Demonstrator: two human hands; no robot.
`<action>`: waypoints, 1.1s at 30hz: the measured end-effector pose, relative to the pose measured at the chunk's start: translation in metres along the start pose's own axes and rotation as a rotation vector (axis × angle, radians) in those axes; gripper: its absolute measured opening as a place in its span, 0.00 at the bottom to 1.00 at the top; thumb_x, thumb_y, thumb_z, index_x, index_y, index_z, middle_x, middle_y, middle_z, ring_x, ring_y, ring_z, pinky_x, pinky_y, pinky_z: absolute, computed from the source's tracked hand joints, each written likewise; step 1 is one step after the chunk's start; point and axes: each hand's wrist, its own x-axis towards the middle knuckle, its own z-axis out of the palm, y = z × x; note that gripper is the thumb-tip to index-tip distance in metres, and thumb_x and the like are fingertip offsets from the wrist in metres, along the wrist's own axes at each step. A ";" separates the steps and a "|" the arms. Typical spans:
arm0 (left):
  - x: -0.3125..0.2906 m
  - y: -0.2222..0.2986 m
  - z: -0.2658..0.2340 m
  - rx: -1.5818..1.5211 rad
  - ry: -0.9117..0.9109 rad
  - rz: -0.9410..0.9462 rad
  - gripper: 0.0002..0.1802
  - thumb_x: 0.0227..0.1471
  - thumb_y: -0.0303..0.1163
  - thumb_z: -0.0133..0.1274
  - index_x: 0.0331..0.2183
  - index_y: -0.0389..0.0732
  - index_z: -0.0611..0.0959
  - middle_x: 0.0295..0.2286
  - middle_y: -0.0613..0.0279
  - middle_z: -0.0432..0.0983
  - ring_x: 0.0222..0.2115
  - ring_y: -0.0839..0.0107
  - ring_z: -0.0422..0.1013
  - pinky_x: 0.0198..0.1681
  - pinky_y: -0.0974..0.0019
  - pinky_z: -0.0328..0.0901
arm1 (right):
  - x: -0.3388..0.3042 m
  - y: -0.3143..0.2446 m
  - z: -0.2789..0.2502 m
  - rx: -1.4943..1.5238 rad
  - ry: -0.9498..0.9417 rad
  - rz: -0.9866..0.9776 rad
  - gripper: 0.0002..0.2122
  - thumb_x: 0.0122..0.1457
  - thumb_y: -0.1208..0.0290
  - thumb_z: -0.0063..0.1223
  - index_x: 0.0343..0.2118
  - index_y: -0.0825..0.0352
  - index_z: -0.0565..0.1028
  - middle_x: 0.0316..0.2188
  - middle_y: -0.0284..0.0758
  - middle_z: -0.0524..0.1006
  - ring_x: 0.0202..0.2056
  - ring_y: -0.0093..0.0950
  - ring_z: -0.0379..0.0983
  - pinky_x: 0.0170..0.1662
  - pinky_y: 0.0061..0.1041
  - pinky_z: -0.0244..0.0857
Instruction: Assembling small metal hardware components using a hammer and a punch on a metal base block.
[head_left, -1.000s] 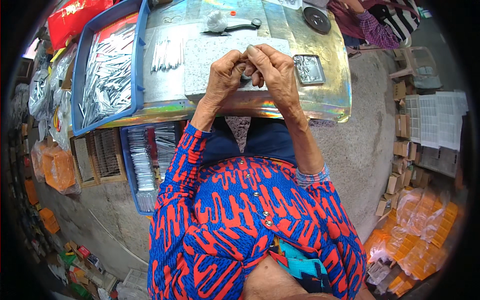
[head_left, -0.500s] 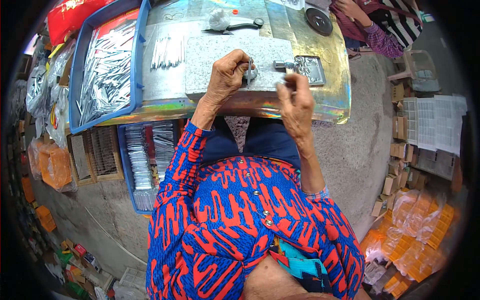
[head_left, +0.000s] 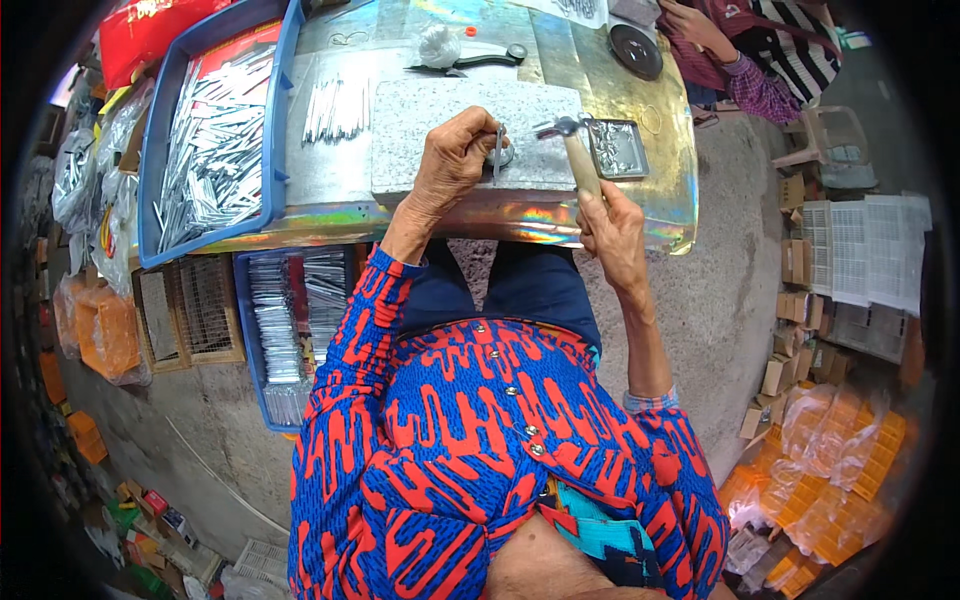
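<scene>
My left hand is closed in a pinch on a thin metal strip, held upright over a small round metal piece on a pale speckled stone slab. In my right hand is a hammer, gripped near the end of its wooden handle. The hammer's metal head lies over the right part of the slab, a short way from the strip. Right beside the hammer head is a small metal tray of little shiny parts.
A row of thin metal strips lies left of the slab. The blue bin beyond is heaped with more. A dark-handled tool and a dark round dish sit behind. A co-worker's hand is at far right.
My right hand, blurred before close to the hammer head, has moved nearer and to the right, and more of the wooden handle shows. My left hand stays nearly in place.
</scene>
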 end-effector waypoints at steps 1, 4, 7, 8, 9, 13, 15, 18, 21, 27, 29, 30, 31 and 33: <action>0.001 -0.001 0.001 0.000 0.003 0.018 0.02 0.49 0.22 0.48 0.26 0.35 0.73 0.23 0.64 0.75 0.27 0.79 0.71 0.30 0.77 0.65 | -0.002 -0.008 0.004 -0.280 0.043 -0.220 0.09 0.56 0.70 0.46 0.34 0.73 0.67 0.19 0.34 0.69 0.18 0.20 0.63 0.18 0.18 0.57; 0.000 0.001 0.000 -0.017 0.003 0.005 0.02 0.49 0.21 0.48 0.26 0.34 0.73 0.22 0.63 0.74 0.26 0.80 0.71 0.30 0.77 0.65 | -0.019 -0.057 0.027 -0.678 0.104 -0.677 0.12 0.56 0.71 0.47 0.39 0.76 0.67 0.22 0.38 0.71 0.20 0.24 0.66 0.21 0.22 0.59; -0.002 0.002 -0.004 -0.017 0.020 -0.007 0.01 0.49 0.21 0.48 0.26 0.34 0.73 0.22 0.64 0.74 0.26 0.80 0.70 0.30 0.77 0.64 | -0.028 -0.074 0.035 -0.795 0.184 -1.149 0.11 0.56 0.73 0.47 0.40 0.72 0.67 0.23 0.41 0.71 0.21 0.25 0.68 0.23 0.22 0.60; -0.001 0.003 -0.003 -0.021 0.019 -0.003 0.01 0.49 0.21 0.48 0.26 0.34 0.73 0.22 0.64 0.74 0.26 0.80 0.70 0.30 0.77 0.64 | -0.035 -0.068 0.034 -0.655 0.259 -1.107 0.12 0.55 0.74 0.47 0.40 0.72 0.67 0.23 0.40 0.71 0.21 0.26 0.67 0.22 0.23 0.59; 0.000 0.003 -0.002 -0.018 0.011 -0.004 0.01 0.49 0.21 0.48 0.26 0.34 0.73 0.21 0.64 0.74 0.26 0.80 0.70 0.30 0.77 0.64 | -0.037 -0.062 0.032 -0.513 0.330 -1.062 0.12 0.54 0.74 0.48 0.40 0.72 0.66 0.22 0.38 0.70 0.20 0.26 0.66 0.22 0.24 0.58; 0.003 -0.005 -0.001 0.069 -0.002 0.004 0.01 0.49 0.21 0.48 0.26 0.34 0.73 0.21 0.64 0.74 0.26 0.81 0.70 0.29 0.76 0.64 | -0.009 -0.037 0.024 -1.149 0.121 -0.808 0.07 0.52 0.75 0.48 0.34 0.68 0.66 0.21 0.44 0.71 0.18 0.40 0.69 0.18 0.33 0.58; 0.000 -0.007 -0.002 0.071 0.007 0.011 0.01 0.49 0.21 0.48 0.26 0.34 0.73 0.20 0.64 0.74 0.26 0.82 0.70 0.28 0.77 0.64 | -0.010 -0.042 0.024 -1.025 0.128 -0.804 0.08 0.53 0.75 0.48 0.34 0.69 0.66 0.19 0.44 0.70 0.18 0.41 0.69 0.18 0.33 0.58; -0.001 -0.002 -0.001 0.032 0.018 0.002 0.02 0.49 0.22 0.48 0.26 0.34 0.73 0.21 0.65 0.74 0.26 0.82 0.69 0.27 0.78 0.63 | -0.013 -0.040 0.024 -0.812 0.203 -0.809 0.08 0.53 0.74 0.48 0.34 0.70 0.66 0.16 0.45 0.69 0.18 0.44 0.68 0.18 0.35 0.57; 0.002 0.003 -0.001 0.018 -0.007 -0.030 0.02 0.49 0.22 0.48 0.26 0.34 0.73 0.21 0.65 0.74 0.26 0.82 0.69 0.27 0.78 0.63 | 0.001 -0.016 0.011 -0.719 0.204 -0.623 0.07 0.55 0.71 0.47 0.30 0.71 0.66 0.13 0.41 0.68 0.15 0.34 0.66 0.17 0.28 0.55; 0.003 0.004 -0.001 0.102 0.004 0.033 0.01 0.48 0.22 0.48 0.27 0.34 0.74 0.21 0.64 0.74 0.24 0.82 0.69 0.28 0.77 0.64 | 0.004 0.016 0.003 -0.172 0.103 -0.155 0.11 0.58 0.66 0.43 0.25 0.69 0.66 0.12 0.26 0.63 0.14 0.16 0.59 0.15 0.19 0.50; 0.003 0.007 -0.002 0.050 0.033 -0.101 0.03 0.48 0.24 0.49 0.27 0.34 0.75 0.22 0.64 0.74 0.23 0.81 0.68 0.28 0.77 0.63 | 0.002 0.018 0.002 -0.049 0.077 -0.057 0.12 0.59 0.65 0.43 0.23 0.69 0.66 0.12 0.27 0.63 0.14 0.15 0.59 0.15 0.18 0.50; 0.004 0.005 -0.002 0.052 0.031 -0.101 0.03 0.48 0.24 0.49 0.27 0.34 0.75 0.22 0.64 0.74 0.23 0.81 0.68 0.28 0.77 0.63 | 0.002 0.020 0.000 -0.118 0.055 -0.066 0.13 0.59 0.64 0.42 0.24 0.69 0.66 0.12 0.29 0.65 0.14 0.20 0.62 0.16 0.21 0.53; 0.005 0.001 -0.003 -0.026 0.065 -0.154 0.04 0.48 0.26 0.50 0.26 0.35 0.76 0.22 0.64 0.74 0.22 0.82 0.68 0.26 0.78 0.63 | 0.002 0.021 -0.002 -0.186 0.033 -0.075 0.14 0.59 0.62 0.41 0.24 0.69 0.66 0.12 0.31 0.66 0.14 0.24 0.65 0.16 0.24 0.55; 0.007 0.004 -0.005 -0.197 0.100 -0.316 0.06 0.47 0.29 0.52 0.25 0.36 0.77 0.21 0.64 0.74 0.19 0.85 0.65 0.20 0.81 0.60 | 0.007 0.031 -0.013 -0.461 0.082 -0.163 0.13 0.58 0.62 0.42 0.25 0.69 0.67 0.14 0.35 0.68 0.16 0.30 0.67 0.18 0.27 0.57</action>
